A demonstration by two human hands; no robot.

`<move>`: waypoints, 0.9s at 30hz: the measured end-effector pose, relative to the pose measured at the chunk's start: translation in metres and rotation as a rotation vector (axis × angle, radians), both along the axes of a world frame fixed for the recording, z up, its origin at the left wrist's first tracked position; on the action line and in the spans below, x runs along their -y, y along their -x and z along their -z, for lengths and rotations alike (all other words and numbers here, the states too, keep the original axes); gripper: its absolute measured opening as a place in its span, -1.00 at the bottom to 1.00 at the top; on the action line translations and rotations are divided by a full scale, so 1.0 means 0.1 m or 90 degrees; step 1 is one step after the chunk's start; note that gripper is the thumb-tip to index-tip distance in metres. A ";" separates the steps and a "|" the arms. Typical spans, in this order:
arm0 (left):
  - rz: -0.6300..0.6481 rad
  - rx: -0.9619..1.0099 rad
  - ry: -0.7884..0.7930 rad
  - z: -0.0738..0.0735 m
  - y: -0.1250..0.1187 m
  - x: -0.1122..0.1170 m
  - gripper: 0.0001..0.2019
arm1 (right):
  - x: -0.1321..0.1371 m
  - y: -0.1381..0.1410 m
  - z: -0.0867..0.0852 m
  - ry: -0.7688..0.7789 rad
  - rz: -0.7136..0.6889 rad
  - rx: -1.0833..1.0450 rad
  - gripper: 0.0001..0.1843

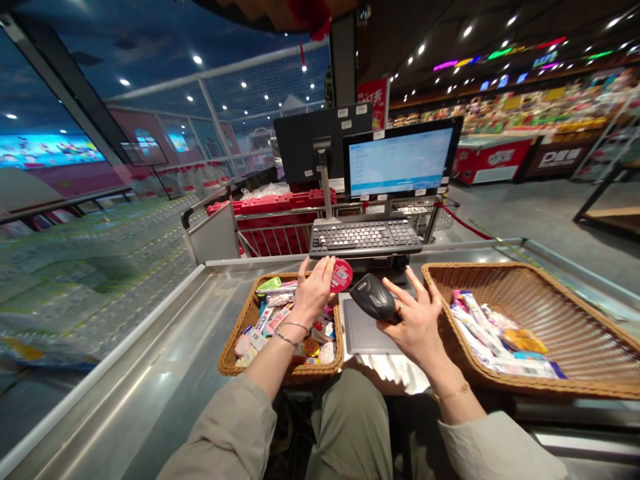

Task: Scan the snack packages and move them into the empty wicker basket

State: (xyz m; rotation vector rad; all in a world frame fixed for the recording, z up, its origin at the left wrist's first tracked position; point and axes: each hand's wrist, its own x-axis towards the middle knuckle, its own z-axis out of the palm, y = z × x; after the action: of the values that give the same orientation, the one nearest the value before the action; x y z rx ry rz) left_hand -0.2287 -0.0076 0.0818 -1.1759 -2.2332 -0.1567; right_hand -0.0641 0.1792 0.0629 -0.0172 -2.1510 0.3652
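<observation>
My left hand (314, 290) grips a small round red item (342, 275) with a white barcode label, held up above the left wicker basket (231, 353). My right hand (417, 320) holds a black barcode scanner (373, 298), its head turned toward the red item; some fingers are spread off the scanner. The left basket is full of several small wrapped snacks. The large wicker basket (575, 320) on the right holds several wrapped packets at its near left side.
A keyboard (365, 236) and lit monitor (400, 161) stand behind my hands, with a second screen's back (310, 137) to the left. A grey pad (363, 333) lies between the baskets. Steel counter (165, 373), shopping cart with red crates (280, 220), shop aisles behind.
</observation>
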 end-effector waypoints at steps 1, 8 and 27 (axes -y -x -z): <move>-0.005 0.004 -0.011 0.00 -0.01 -0.01 -0.30 | 0.00 0.00 0.00 -0.002 -0.001 0.003 -0.91; -0.007 0.009 -0.022 0.02 -0.03 -0.04 -0.34 | 0.02 -0.01 0.01 -0.001 -0.001 0.000 -0.92; 0.006 0.017 -0.017 0.05 -0.01 -0.12 -0.17 | -0.03 -0.07 0.03 0.005 -0.004 -0.002 -0.88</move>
State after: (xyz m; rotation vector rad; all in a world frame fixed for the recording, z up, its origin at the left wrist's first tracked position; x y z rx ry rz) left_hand -0.2272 0.0045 0.0769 -1.1766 -2.2422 -0.2062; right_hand -0.0576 0.1817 0.0600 -0.0146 -2.1473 0.3776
